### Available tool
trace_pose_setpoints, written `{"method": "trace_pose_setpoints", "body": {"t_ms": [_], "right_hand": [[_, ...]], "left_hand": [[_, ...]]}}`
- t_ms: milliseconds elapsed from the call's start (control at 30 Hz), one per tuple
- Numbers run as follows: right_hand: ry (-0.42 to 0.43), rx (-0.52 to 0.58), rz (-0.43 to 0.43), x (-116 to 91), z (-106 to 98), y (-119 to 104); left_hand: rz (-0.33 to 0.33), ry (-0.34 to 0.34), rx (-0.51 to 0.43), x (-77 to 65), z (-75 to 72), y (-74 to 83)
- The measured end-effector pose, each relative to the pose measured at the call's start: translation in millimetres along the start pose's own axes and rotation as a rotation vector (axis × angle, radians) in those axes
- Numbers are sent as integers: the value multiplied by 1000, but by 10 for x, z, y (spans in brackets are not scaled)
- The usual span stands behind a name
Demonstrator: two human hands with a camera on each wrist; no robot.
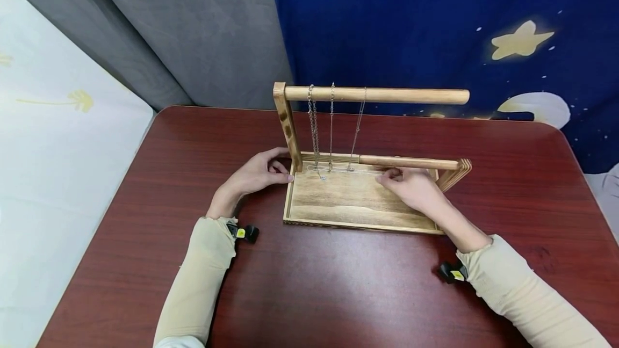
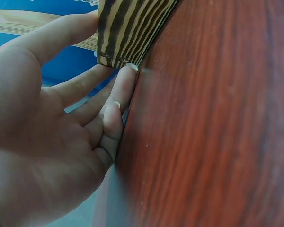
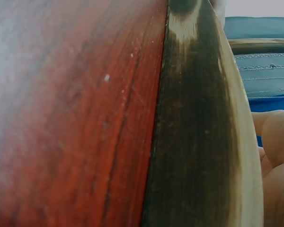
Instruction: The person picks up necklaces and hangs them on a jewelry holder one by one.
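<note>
A wooden jewelry stand (image 1: 367, 197) with a shallow tray base and two rails stands on the table. My left hand (image 1: 253, 175) holds its left end; the left wrist view shows the thumb and fingertips against the dark-striped wooden end (image 2: 128, 28). Over the tray my right hand (image 1: 413, 189) pinches a thin silver necklace (image 1: 365, 172), which stretches left just above or along the tray floor. Three chains, including a doubled one (image 1: 313, 122), hang from the upper rail (image 1: 411, 95). In the right wrist view the tray's wall (image 3: 194, 132) partly hides the right hand (image 3: 279, 142).
The dark red table (image 1: 309, 283) extends around the stand. A grey curtain (image 1: 203, 31) and a blue curtain with stars (image 1: 411, 26) hang behind it. White patterned cloth (image 1: 58, 149) lies along the left side.
</note>
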State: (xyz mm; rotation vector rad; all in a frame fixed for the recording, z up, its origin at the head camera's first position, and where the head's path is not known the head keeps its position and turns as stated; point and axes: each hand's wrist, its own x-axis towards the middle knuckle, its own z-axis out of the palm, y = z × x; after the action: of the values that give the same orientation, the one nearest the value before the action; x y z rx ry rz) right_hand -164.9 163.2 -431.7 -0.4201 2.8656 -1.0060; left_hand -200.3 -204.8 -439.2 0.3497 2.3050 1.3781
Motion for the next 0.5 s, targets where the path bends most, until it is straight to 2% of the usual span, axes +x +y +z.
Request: {"method": "trace_pose_setpoints", "body": {"t_ms": [300,500], "right_hand": [[-86,-20,75,40,-7,-37],[-80,23,41,90,48,-39]], "left_hand": [[1,0,12,5,-7,-1],[-14,0,12,-5,-1,-5]]}}
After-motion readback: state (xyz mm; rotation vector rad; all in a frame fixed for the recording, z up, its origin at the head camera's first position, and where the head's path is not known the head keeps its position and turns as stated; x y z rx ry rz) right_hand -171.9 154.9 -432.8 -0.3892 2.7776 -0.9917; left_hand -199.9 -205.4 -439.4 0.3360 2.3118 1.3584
